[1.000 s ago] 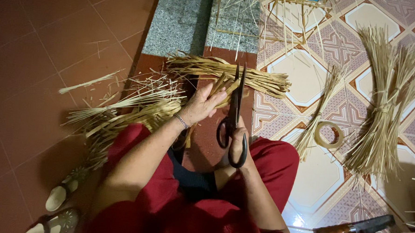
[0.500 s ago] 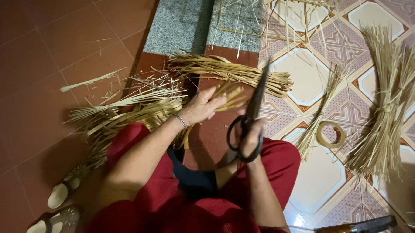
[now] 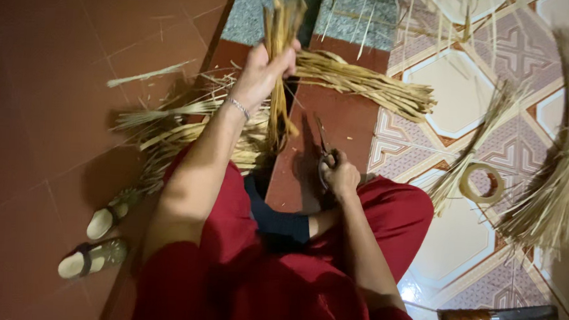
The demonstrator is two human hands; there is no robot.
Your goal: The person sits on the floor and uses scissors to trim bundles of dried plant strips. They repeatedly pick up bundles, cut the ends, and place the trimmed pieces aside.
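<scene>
Raised since before, left hand grips an upright straw bundle; right hand lowered, holding scissors.

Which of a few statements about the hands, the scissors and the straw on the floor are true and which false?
1. The left hand grips an upright straw bundle. True.
2. The right hand holds a roll of tape. False: it holds scissors; the tape roll lies on the tiled floor.
3. The scissors point down at the floor. True.
4. Sandals sit on the person's right. False: they sit on the left.
</scene>
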